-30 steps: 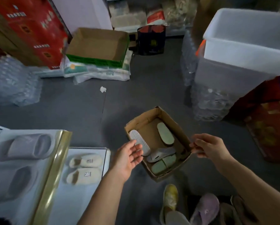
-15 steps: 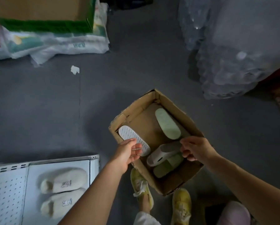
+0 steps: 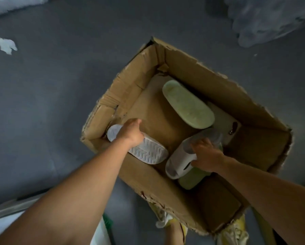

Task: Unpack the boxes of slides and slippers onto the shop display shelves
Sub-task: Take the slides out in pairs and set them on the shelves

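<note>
L hand (image 3: 131, 132) gripped white slide (image 3: 144, 150) sole-up in cardboard box (image 3: 217, 85), R hand (image 3: 205, 154) closed w/ fingers round grey slide (image 3: 181, 160).

A dark grey floor (image 3: 42, 106) was seen from above. An open, torn-edged cardboard box (image 3: 224, 89) stood on it near the middle. A small scrap of white paper (image 3: 6, 45) lay on it well apart at upper left, and clear plastic wrapping (image 3: 265, 20) lay at upper right.
</note>
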The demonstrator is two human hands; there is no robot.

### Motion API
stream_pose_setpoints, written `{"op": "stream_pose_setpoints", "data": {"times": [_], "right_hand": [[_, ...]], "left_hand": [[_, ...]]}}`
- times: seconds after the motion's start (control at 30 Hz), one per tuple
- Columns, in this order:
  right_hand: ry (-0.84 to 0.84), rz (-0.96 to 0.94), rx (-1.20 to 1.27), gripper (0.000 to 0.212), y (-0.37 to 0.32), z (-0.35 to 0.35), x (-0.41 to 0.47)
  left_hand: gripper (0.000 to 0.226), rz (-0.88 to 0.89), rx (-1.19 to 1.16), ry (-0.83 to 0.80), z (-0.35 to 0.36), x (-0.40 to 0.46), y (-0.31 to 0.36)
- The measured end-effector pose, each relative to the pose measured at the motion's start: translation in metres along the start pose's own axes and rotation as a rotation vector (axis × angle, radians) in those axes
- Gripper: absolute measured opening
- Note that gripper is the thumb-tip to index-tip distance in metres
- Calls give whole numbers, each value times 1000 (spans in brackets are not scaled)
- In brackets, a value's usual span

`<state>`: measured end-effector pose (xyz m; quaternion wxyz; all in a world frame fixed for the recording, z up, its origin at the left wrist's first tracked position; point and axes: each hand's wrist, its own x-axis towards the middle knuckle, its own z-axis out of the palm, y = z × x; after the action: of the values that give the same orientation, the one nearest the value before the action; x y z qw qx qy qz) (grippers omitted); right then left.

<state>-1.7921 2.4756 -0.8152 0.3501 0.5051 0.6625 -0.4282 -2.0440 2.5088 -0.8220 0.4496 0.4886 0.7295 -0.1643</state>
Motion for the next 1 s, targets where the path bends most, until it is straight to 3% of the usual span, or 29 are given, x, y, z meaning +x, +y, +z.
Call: {"op": "stream_pose_setpoints", "data": {"times": [0.1,0.2,0.3,0.37,0.5,0.63,0.73,0.87,1.0], "right_hand": [[15,-51,-131,70,2,18,20],[48,-82,-110,58,2,30,28],[112,-85,-55,35,3,34,28],[105,-72,20,30,7,36,24],[150,-11,349,10,13,31,-1],[207,34,658,22,13,5,-40],[327,54,884,27,5,-21,-74],[441,131,1345,12,-9,-70,-132],[514,159,1581,20,-30,-108,-189]], "left_hand": [[68,62,553,-34,12,21,-13],[66,52,883,-51,20,26,-21],[50,120,1020,8,22,21,-15],[38,113,984,1,21,16,-9],[32,56,756,-1,17,-13,-1],[29,-45,347,133,2,-60,5],[31,-130,-127,188,-4,-100,12],[32,-247,-787,232,-17,-165,33],[37,-179,-966,336,-28,-233,57]]}}
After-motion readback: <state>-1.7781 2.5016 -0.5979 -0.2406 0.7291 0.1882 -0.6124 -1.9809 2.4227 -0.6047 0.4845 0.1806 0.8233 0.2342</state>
